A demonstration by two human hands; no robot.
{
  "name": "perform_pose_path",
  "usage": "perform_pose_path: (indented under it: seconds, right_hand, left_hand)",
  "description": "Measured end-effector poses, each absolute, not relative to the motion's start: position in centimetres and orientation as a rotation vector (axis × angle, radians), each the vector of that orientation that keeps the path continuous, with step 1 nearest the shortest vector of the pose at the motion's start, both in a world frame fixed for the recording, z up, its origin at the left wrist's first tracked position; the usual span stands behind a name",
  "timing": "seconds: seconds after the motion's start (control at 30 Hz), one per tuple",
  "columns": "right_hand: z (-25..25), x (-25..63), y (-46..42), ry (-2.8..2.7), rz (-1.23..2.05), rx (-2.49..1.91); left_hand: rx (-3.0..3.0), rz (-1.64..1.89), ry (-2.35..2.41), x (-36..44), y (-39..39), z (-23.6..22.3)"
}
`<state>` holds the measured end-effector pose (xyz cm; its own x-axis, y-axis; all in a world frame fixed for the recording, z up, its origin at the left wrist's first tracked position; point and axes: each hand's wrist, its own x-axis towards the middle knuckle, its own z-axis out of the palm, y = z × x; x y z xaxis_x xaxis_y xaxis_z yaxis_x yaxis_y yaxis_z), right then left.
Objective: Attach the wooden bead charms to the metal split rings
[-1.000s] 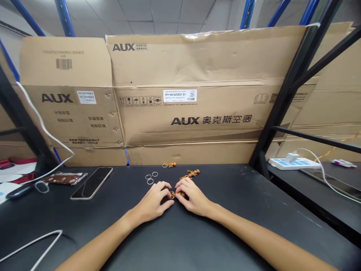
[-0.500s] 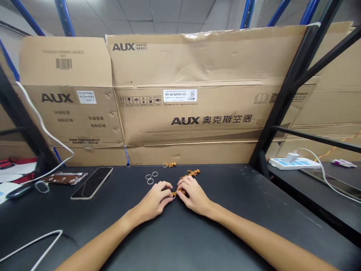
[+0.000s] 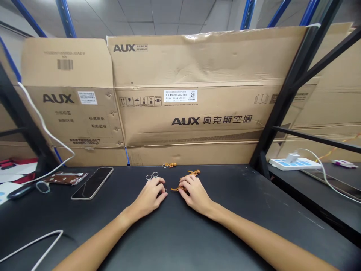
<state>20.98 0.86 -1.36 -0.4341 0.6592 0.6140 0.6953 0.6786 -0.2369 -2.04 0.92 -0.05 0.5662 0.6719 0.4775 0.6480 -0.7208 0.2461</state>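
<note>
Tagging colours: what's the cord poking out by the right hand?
Golden orange: the cord at the right hand shows best in the head view.

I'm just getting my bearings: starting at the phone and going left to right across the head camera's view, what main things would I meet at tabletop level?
Phone → left hand → orange cord end → right hand → white power strip.

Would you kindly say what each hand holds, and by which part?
The left hand seems to pinch a metal ring by its left side; the right hand holds a brown charm away from its protruding cord. The exact contacts are hidden.
</note>
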Motion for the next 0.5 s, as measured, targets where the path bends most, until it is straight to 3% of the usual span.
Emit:
perform_pose_path:
  seconds: [0.3, 0.5]
  right_hand:
    - [-1.6, 21.6, 1.5, -2.238, -0.221, -1.292]
    - [-1.3, 22.4, 2.6, -2.258, -0.071, -1.513]
  left_hand:
    - [2.733, 0.693, 1.575, -4.1, 2.9, -0.1]
    - [2.653, 0.406, 1.577, -4.9, 4.1, -0.5]
